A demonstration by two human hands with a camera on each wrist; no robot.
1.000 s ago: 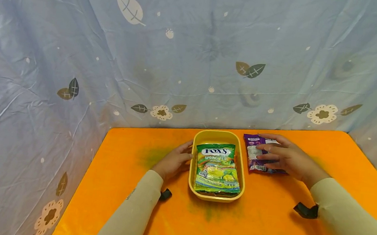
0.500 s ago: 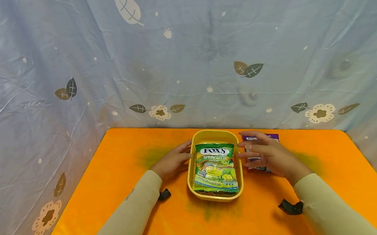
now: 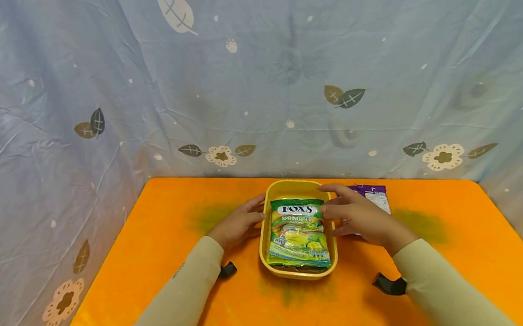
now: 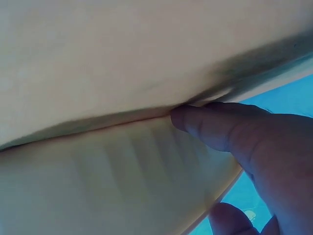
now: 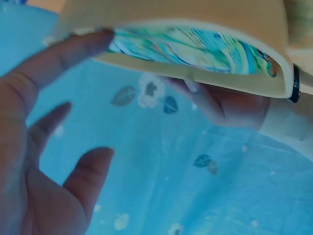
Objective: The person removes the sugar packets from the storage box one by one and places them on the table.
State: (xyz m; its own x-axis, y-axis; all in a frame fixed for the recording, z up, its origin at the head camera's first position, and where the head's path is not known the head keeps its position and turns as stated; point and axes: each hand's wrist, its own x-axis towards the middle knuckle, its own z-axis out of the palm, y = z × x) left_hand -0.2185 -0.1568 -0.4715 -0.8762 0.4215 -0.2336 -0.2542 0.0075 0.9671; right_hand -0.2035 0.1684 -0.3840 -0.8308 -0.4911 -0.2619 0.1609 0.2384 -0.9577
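Currently listed, one yellow tray (image 3: 297,275): sitting lengthwise towards the person on the orange bench (image 3: 297,321), near its far edge. Contents: one green Fox's Spring Tea packet (image 3: 299,236), lying flat inside with its label facing up, its shape seemingly suiting the tray's length.

Left grip (image 3: 238,224), a bare hand: resting its fingers against the tray's left wall without curling round it, apparently steadying the tray. Right grip (image 3: 363,216), a bare hand: spreading its fingers loosely over the right rim and the green packet's upper corner, holding nothing; whether it is touching that packet, one cannot tell. One purple packet (image 3: 376,196): lying on the bench just beside the tray's right wall, the right grip partly covering it; its position is probably suiting that hand's reach.

Views compared: the head view is giving the green label and both packets' places. The left wrist view is adding a fingertip (image 4: 182,119) meeting a dark seam along the tray wall, which the head view is hiding. The right wrist view is showing a left finger (image 5: 203,98) lying along the wall's outside, and the green packet sitting below the rim.
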